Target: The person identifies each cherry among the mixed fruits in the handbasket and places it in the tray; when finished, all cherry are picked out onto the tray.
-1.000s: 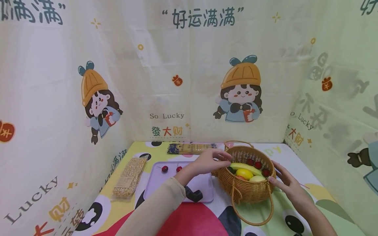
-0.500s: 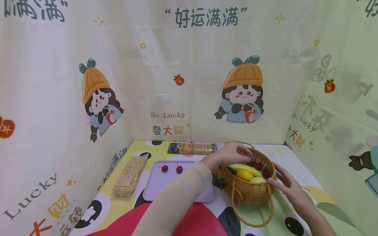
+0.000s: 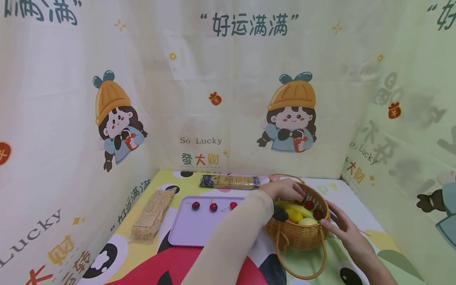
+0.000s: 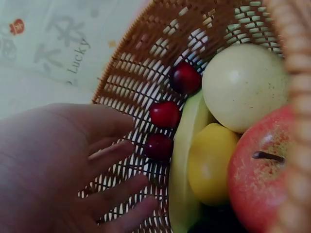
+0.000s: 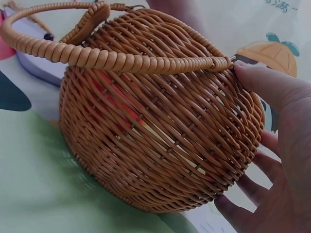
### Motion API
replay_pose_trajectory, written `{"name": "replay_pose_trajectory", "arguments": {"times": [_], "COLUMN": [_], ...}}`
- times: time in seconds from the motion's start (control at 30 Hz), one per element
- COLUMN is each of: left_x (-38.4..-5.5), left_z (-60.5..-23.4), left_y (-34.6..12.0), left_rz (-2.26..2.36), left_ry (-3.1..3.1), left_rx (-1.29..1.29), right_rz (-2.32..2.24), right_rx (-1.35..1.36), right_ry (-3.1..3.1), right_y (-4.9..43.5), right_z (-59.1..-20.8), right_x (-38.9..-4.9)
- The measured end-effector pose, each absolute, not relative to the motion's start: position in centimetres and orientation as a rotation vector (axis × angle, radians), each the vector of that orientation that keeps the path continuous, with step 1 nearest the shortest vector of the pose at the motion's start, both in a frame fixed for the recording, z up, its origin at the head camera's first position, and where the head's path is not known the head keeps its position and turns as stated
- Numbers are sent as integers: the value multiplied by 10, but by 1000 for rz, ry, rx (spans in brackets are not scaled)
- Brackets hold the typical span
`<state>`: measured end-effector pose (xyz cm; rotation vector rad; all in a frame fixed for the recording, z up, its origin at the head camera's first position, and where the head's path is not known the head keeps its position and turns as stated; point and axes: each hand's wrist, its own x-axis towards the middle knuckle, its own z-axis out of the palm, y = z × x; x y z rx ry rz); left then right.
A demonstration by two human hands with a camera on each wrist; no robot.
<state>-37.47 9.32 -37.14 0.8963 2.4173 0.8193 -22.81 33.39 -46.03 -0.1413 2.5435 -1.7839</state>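
Observation:
A wicker basket stands at the right with its front handle hanging down. My left hand reaches over its far left rim; in the left wrist view its fingers are spread and hold nothing, close to three dark red cherries. Beside these lie a banana, a yellow lemon-like fruit, a pale round fruit and a red apple. My right hand holds the basket's right side, thumb at the rim and fingers bent along the outer weave.
A lilac tray left of the basket bears three cherries, partly behind my left sleeve. A bag of corn kernels lies further left. A packet of noodles lies at the back, before a printed curtain.
My left hand has moved right and down into the basket. A third cherry on the tray has come out from behind the left arm. The right hand stays at the basket.

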Motion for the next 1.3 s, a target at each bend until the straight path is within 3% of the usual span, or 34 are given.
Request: {"name": "replay_pose_trajectory", "arguments": {"times": [0.63, 1.3], "left_x": [-381, -386], "left_z": [-381, -382], "left_y": [124, 134], "left_rz": [513, 295], "left_ry": [2457, 2539], "left_rx": [958, 749], "right_rz": [-1768, -1716], "right_rx": [-152, -149], "right_ry": [2589, 2634], "right_y": [333, 330], "right_z": [-460, -458], "right_x": [-225, -231]}}
